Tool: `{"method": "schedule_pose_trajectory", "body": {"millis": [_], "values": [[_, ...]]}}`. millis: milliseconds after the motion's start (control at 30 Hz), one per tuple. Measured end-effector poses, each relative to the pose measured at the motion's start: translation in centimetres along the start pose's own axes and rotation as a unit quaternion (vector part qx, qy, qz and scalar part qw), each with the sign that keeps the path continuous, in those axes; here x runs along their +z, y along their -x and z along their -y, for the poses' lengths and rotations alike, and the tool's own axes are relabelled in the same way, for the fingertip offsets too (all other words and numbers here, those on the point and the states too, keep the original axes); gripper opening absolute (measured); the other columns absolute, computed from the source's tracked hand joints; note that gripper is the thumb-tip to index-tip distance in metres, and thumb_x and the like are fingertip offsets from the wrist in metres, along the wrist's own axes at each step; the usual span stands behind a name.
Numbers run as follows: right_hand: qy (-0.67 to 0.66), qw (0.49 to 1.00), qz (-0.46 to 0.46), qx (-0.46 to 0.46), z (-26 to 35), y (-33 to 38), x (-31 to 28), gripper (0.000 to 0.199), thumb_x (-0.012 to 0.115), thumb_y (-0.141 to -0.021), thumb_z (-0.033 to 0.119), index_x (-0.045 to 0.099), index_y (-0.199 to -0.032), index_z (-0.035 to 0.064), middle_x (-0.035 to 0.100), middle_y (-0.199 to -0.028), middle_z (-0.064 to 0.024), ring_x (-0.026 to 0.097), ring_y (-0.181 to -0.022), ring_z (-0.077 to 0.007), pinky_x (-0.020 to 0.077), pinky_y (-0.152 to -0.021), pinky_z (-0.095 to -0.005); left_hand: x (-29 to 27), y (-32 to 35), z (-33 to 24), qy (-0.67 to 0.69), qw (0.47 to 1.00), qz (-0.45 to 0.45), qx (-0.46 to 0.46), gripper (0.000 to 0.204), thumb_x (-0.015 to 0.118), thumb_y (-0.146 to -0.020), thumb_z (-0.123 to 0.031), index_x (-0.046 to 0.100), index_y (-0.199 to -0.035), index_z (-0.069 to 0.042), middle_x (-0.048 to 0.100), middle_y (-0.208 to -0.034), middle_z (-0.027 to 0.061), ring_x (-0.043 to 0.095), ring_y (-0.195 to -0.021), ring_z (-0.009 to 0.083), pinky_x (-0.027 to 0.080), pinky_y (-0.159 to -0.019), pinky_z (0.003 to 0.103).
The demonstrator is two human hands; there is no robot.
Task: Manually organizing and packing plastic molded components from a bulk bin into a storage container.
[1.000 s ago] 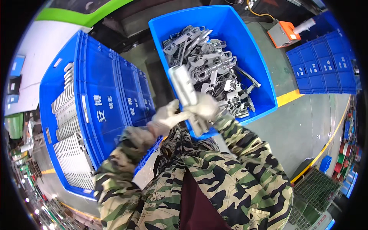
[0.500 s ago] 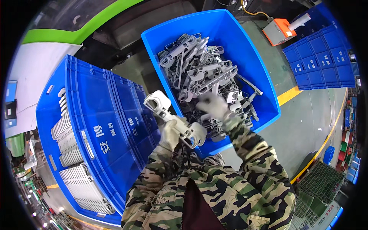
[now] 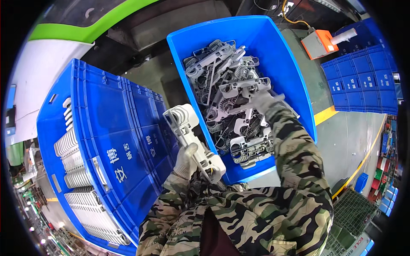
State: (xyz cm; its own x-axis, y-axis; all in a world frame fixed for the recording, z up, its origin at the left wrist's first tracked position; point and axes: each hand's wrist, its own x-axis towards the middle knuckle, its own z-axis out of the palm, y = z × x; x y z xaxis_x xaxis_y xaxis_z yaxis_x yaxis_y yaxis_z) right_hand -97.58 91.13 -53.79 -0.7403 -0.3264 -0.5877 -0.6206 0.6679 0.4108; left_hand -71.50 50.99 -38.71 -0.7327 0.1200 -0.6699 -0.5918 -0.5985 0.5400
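My left hand (image 3: 185, 160), in a pale work glove, is closed around a small stack of light grey moulded plastic brackets (image 3: 204, 158) with rounded, looped ends. The stack is held at a slant just left of a large blue bin (image 3: 239, 171). Loose brackets of the same kind (image 3: 222, 57) lie jumbled inside that bin. Over the right part of the heap reaches my right hand (image 3: 262, 102), also gloved. Its fingers are smeared by motion and lie against the parts, so I cannot see whether they grip one.
At left stands a stack of blue crates (image 3: 115, 128), the top one holding rows of neatly packed pale brackets (image 3: 92, 209). An orange and grey box (image 3: 318, 42) sits on the floor beyond the bin. More blue crates (image 3: 361, 85) are stacked at far right, near a yellow floor line (image 3: 323, 116).
My right hand has moved right and farther across the heap. My left hand still holds the stack, now turned slightly more upright. The view has shifted a little.
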Motion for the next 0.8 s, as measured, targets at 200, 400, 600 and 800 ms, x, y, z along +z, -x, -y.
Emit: {"method": "schedule_pose_trajectory", "body": {"millis": [200,400,600,800], "values": [[-0.435,0.891,-0.048,0.119,1.9,15.6,-14.3,0.033,0.071,-0.098,0.030,0.072,-0.115,0.0020,0.078,-0.099,-0.0203,0.078,-0.090,-0.0385,0.0600,-0.081,-0.0506,3.3,-0.4,-0.5,0.037,0.999,-0.003,0.015,0.030,0.079,-0.100,-0.025,0.074,-0.119,-0.002,0.074,-0.098,0.0061,0.073,-0.084,0.0206,0.062,-0.077,0.038],[-0.594,0.780,-0.184,0.066,14.0,20.0,-17.7,0.072,0.055,-0.110,0.059,0.054,-0.153,0.0013,0.077,-0.101,-0.0271,0.078,-0.085,-0.0412,0.0632,-0.074,-0.0524,6.8,-3.5,3.4,-0.034,0.999,-0.007,0.006,0.034,0.077,-0.106,-0.022,0.070,-0.132,-0.001,0.076,-0.114,0.0044,0.073,-0.101,0.0165,0.059,-0.094,0.034],[-0.724,0.653,-0.221,-0.011,13.5,24.2,-19.0,0.065,0.050,-0.113,0.053,0.052,-0.161,0.0091,0.076,-0.107,-0.0308,0.076,-0.104,-0.0483,0.0607,-0.092,-0.0536,5.4,1.9,1.3,-0.009,0.990,0.139,0.036,0.060,0.076,-0.104,-0.027,0.056,-0.151,0.005,0.071,-0.137,0.0169,0.070,-0.124,0.0300,0.056,-0.111,0.048],[-0.699,0.680,-0.219,0.015,13.8,26.2,-21.3,0.064,0.059,-0.108,0.052,0.061,-0.154,0.0075,0.071,-0.137,-0.0274,0.071,-0.123,-0.0462,0.0563,-0.106,-0.0497,5.7,2.3,2.3,0.056,0.985,0.160,-0.039,0.068,0.082,-0.096,-0.035,0.057,-0.149,0.000,0.075,-0.121,0.0147,0.077,-0.104,0.0288,0.067,-0.092,0.044]]}}
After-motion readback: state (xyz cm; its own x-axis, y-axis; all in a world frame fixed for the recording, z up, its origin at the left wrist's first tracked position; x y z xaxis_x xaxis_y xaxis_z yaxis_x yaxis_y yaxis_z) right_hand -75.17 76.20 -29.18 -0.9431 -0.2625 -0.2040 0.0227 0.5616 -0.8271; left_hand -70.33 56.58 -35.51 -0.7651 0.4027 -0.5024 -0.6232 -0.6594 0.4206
